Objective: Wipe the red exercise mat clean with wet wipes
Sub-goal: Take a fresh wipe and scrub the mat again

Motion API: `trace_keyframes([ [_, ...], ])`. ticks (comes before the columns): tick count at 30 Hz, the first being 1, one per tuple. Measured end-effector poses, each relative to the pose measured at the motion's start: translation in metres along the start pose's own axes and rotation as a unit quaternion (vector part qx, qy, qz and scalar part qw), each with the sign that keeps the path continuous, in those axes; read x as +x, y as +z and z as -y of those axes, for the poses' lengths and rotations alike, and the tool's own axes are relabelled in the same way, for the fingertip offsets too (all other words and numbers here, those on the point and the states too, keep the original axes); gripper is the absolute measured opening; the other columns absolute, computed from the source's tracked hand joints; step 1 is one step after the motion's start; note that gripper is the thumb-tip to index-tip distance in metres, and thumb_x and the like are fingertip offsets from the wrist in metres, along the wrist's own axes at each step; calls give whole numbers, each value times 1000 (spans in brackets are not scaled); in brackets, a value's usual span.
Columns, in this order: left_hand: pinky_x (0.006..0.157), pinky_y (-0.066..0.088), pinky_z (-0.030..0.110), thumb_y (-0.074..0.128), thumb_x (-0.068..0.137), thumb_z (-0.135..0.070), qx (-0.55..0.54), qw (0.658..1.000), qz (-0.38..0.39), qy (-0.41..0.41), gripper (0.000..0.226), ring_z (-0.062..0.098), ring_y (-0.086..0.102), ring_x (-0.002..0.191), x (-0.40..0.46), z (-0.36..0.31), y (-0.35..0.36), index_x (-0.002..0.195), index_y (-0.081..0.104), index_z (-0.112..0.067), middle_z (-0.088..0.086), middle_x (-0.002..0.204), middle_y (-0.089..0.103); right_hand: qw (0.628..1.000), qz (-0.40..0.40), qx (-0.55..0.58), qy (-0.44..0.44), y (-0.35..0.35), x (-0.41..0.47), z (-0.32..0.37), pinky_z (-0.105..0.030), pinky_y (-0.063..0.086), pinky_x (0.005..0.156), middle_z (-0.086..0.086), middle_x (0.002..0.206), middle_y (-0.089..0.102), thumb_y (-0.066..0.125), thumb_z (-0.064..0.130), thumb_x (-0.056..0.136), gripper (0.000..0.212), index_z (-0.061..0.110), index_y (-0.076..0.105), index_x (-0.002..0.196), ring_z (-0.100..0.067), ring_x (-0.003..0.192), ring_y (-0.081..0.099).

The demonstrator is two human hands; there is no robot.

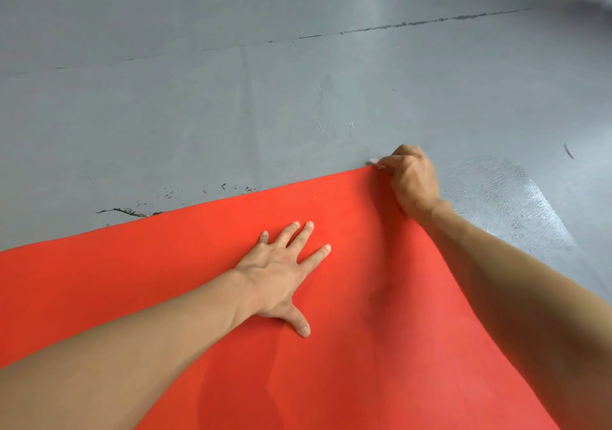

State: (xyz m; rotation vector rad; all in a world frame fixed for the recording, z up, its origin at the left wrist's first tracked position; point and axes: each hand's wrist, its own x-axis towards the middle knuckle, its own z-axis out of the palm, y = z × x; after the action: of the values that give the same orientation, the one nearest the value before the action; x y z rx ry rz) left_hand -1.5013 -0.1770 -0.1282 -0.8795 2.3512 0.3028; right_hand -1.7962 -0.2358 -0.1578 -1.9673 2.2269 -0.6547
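The smooth red exercise mat lies flat on the scuffed grey floor, the left hand pressing it with fingers spread, the right hand curled, clutching a white wipe at its far corner.

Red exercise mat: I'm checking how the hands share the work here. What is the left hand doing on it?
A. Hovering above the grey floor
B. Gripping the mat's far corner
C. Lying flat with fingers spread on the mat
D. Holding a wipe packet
C: the left hand lies palm-down with fingers spread on the red exercise mat, while the right hand is curled at the mat's far corner.
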Motion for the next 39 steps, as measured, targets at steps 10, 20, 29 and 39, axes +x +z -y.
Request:
trace_keyframes([
  [10,127,8,64,74,62,-86,-5,1000,20,-19,145,28,-30,155,-1,-2,-4,160,-23,-42,5,165,-39,998,18,-8,-62,-29,-59,-37,-34,49,74,-7,97,71,53,18,94,30,17,82,101,-34,90,65],
  [20,120,4,77,80,61,-82,-26,998,27,-52,152,41,-30,154,2,-53,-18,164,-17,-27,11,169,-31,1000,9,-3,-23,-58,-156,-44,-35,52,72,1,97,69,65,5,94,26,22,81,105,-27,91,65],
  [29,116,6,81,81,61,-81,-49,997,47,-44,150,48,-37,148,16,-84,-14,156,-30,-43,12,161,-45,999,-3,23,-33,-67,-189,-45,-25,48,75,8,100,70,45,12,90,40,26,81,103,-17,98,61],
  [39,115,7,82,77,62,-84,-38,998,45,-36,149,51,-35,148,16,-82,-15,157,-29,-42,14,161,-44,999,-9,33,-5,3,-28,-19,-29,37,73,-4,101,67,60,9,97,26,23,80,105,-29,99,58],
])
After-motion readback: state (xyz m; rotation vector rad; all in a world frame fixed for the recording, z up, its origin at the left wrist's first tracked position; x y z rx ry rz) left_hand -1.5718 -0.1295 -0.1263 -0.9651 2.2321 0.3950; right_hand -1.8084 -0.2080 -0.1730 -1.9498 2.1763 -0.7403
